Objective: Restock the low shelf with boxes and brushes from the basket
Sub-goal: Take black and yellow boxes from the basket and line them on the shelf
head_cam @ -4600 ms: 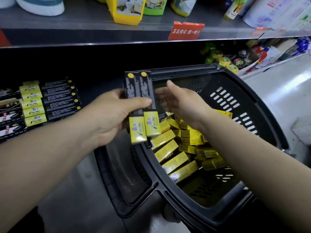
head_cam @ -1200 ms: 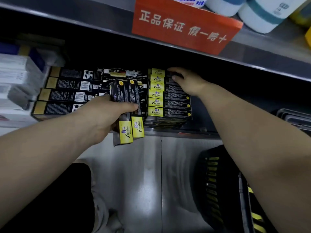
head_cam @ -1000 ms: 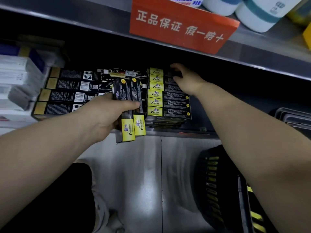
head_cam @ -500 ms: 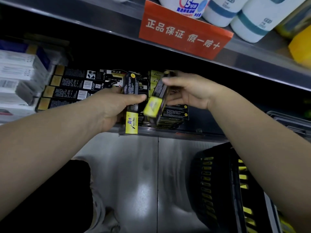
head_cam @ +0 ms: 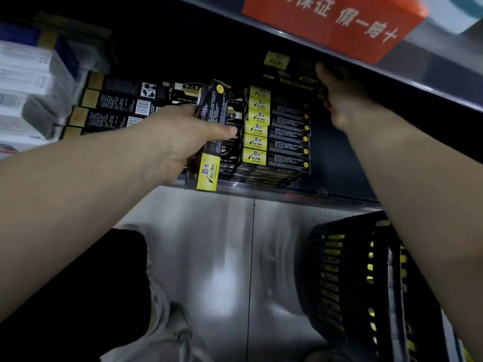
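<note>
**Restocking the low shelf (head_cam: 287, 194).** My right hand (head_cam: 339, 100) reaches deep under the upper shelf (head_cam: 431, 74), its thumb on the end of a black-and-yellow top box (head_cam: 277, 61) that sits on the stack (head_cam: 277, 142) of its kind. The fingers are lost in shadow, so I cannot tell whether the hand pinches this box or only pushes it. My left hand (head_cam: 180, 137) grips a second box (head_cam: 212, 105) upright, thumb across its face and fingers wrapped behind. Its yellow end hangs below the grip, over the shelf lip.

To seat the top box well, I judge it should go in level, with its yellow end lined up with those beneath. I would push it from the end rather than from above, because the stack looks tall and the gap above the right grip is tight. The second box ought to wait just left of the stack, so that it does not nudge the column.

Left of the left grip lie rows of black-and-gold cartons (head_cam: 117, 105), and farther left are white packs (head_cam: 31, 82), blurred. A red sign (head_cam: 334, 24) hangs on the upper shelf edge above the right hand. The basket (head_cam: 339, 283) stands well below the right forearm, with yellow showing through its slots, so more stock appears to remain.
</note>
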`<state>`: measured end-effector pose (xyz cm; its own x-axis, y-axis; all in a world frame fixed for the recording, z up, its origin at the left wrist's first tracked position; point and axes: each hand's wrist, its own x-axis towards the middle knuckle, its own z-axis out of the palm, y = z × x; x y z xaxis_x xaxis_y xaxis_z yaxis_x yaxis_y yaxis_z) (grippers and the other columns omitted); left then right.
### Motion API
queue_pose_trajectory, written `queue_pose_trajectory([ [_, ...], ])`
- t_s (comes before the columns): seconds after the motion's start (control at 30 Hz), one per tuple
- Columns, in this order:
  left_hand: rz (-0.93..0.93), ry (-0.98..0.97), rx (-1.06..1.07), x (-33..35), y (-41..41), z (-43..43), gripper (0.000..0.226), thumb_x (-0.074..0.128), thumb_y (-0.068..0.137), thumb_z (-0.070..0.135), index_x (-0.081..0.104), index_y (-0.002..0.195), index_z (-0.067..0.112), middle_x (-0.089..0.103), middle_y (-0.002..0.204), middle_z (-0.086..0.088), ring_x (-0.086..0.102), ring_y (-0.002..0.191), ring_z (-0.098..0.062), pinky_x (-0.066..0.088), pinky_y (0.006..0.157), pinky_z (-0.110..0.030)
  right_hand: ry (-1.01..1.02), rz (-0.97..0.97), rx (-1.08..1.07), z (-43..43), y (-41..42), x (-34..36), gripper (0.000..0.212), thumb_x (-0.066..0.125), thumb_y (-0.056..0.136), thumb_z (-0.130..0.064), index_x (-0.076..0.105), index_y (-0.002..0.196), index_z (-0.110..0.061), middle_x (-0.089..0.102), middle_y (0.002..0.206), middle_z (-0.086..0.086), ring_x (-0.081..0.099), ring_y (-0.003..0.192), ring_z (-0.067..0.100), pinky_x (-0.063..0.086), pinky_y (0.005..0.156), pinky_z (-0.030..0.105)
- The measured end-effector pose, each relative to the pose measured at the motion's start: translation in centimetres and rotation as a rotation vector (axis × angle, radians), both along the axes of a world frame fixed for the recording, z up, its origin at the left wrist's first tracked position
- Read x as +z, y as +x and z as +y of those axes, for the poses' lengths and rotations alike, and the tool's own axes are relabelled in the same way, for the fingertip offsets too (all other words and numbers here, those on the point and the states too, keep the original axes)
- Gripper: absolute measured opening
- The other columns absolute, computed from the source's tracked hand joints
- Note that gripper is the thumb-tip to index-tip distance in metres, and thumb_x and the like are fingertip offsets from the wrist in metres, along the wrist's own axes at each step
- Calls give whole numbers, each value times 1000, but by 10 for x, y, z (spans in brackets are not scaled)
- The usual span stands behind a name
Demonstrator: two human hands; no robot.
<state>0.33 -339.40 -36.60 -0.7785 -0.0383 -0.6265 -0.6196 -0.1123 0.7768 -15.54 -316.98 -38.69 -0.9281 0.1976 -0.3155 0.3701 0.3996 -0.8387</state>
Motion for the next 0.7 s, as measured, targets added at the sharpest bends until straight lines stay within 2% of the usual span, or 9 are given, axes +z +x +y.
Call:
queue_pose_trajectory([
  [0.03,-1,4,8,0,-1,0,22,75,74,14,63,91,22,69,92,-3,65,89,-20,53,77,-38,36,-5,25,0,-6,-5,24,54,92,-45,56,107,-28,56,89,-14,50,73,1,39,60,13],
  [0.1,2,-5,0,-1,-1,1,24,75,73,15,64,93,22,69,89,-1,64,81,-16,51,67,-32,120,-49,90,3,-17,-17,44,46,94,-49,47,132,-27,57,116,-7,54,99,11,44,84,21],
  [0.13,2,-9,-8,-2,-1,1,26,76,73,16,64,95,22,68,87,0,63,79,-15,49,66,-30,146,-76,114,3,-22,-22,52,43,95,-50,38,141,-27,51,133,-3,50,116,15,42,97,28],
  [0.2,0,-6,-12,-4,0,3,24,76,72,16,63,92,22,67,83,2,62,75,-14,48,65,-29,154,-116,128,4,-27,-32,58,42,96,-50,29,146,-26,40,148,0,41,131,19,35,108,35],
  [0.27,2,-15,-11,-7,0,4,27,78,70,17,63,92,20,67,81,2,62,75,-14,48,67,-28,156,-134,135,3,-30,-40,58,42,96,-49,29,147,-24,39,148,1,41,132,20,35,110,36],
  [0.4,-25,-66,3,-10,-1,6,48,81,67,20,57,109,15,68,99,-3,64,91,-19,52,82,-36,215,-121,182,1,-31,-51,42,39,100,-38,41,139,-22,48,139,7,48,124,25,41,104,37],
  [0.5,-18,-75,20,-12,0,7,34,80,67,21,56,91,20,69,97,-5,66,87,-20,53,72,-32,262,-105,224,0,-29,-57,32,35,102,-31,48,130,-22,54,130,9,52,115,26,45,91,34],
  [0.6,-13,-103,7,-10,0,10,48,80,68,25,57,109,20,67,103,-5,65,86,-18,50,67,-30,291,-82,270,-1,-27,-58,31,32,103,-27,51,127,-23,55,128,8,51,103,20,43,69,24],
  [0.7,9,-137,-44,-7,1,12,52,78,69,29,53,115,27,64,103,-1,62,75,-11,45,49,-19,294,-57,306,-2,-25,-58,30,33,103,-25,53,125,-24,56,126,8,54,111,24,46,84,30],
])
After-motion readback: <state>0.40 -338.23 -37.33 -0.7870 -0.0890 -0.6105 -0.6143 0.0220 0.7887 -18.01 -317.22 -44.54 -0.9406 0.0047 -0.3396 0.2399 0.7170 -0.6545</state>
